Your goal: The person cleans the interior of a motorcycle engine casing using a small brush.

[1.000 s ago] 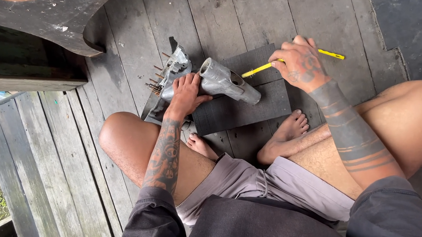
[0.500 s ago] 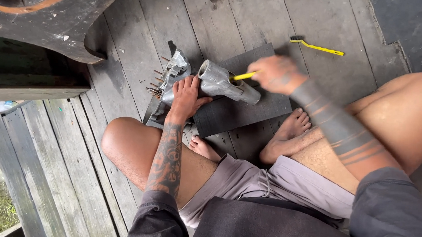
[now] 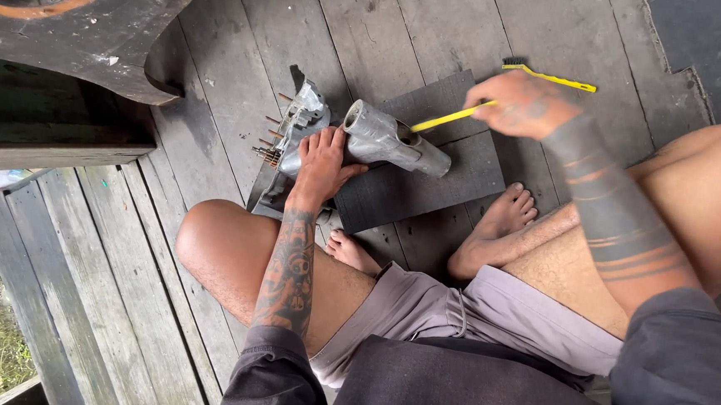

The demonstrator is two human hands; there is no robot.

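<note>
While gripped: metal part [image 3: 385, 137] under left hand [image 3: 323, 160]

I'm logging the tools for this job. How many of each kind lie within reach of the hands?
Yellow-handled brushes: 2 – one in the right hand, one on the boards
Grey metal castings: 2 – tube part, studded part by the left hand
Dark mats: 1
Total: 5

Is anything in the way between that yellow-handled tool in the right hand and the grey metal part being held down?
Nothing visible. The right hand holds a thin yellow-handled tool whose tip already reaches the grey metal cylindrical part lying on the dark square mat. The left hand grips the part's other end, clear of the tool.
</note>
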